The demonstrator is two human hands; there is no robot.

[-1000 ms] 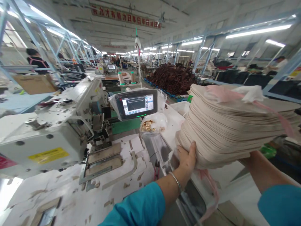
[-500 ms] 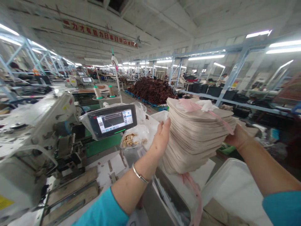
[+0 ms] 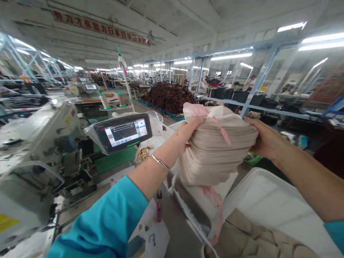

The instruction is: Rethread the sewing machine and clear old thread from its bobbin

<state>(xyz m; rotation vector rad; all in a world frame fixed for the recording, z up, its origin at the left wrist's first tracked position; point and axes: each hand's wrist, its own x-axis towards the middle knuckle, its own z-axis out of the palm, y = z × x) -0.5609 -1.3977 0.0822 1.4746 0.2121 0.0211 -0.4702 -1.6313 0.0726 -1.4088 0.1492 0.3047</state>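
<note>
Risk noted: the stack of beige cut fabric pieces (image 3: 217, 154) was loose-edged, with its lower layers already fanning, so a slackened grip could have let pieces slide and spill. The pink strip (image 3: 216, 211) hanging beneath it could have snagged on the rim of the white plastic bin (image 3: 258, 182). The left hand (image 3: 192, 130) was spread wide, fingers curled over the stack's upper left edge. The right hand (image 3: 264, 138) was opened around the opposite side, grasping it firmly. The stack was held in the air, just beside the bin.
</note>
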